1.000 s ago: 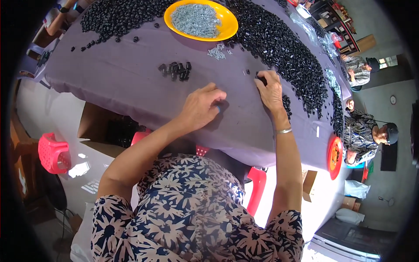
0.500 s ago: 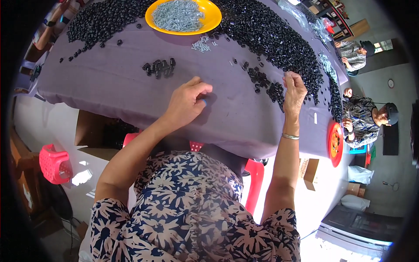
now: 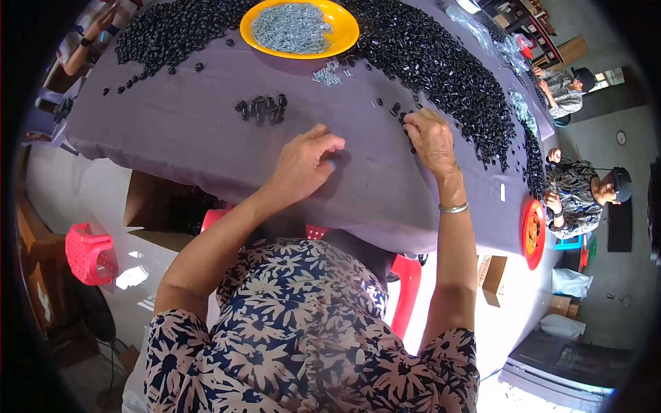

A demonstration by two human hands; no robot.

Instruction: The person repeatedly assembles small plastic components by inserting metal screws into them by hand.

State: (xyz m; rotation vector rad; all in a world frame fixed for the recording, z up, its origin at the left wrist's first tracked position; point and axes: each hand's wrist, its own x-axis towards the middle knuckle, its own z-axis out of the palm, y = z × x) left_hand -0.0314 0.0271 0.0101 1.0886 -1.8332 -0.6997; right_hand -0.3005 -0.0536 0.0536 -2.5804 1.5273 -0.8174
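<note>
I see my left hand (image 3: pixel 303 165) resting on the purple cloth of the bench (image 3: pixel 172 138), fingers curled loosely inward with the knuckles up; whether it pinches anything underneath I cannot tell. My right hand (image 3: pixel 430 138) lies further right and slightly farther away, palm down, fingers bent and their tips touching the near edge of the big heap of small black parts (image 3: pixel 441 69). I cannot tell if those fingers have closed on a piece or only press on the pile. A thin silver bangle (image 3: pixel 454 207) sits on that wrist.

The black heap runs in a wide band along the far side of the bench and curves down the right side. On the far side, in the middle of it, stands an orange plate (image 3: pixel 344 27) holding a mound of small silvery screws (image 3: pixel 289 26). A few loose screws (image 3: pixel 329 74) lie on the cloth just near of the plate. A little cluster of black parts (image 3: pixel 260 109) sits apart on the cloth, far-left of my left hand.

At the right edge another person in a patterned shirt (image 3: pixel 571 189) sits at the bench beside an orange dish (image 3: pixel 532 234). Below the bench on the left I see a pink plastic stool (image 3: pixel 89 251).
</note>
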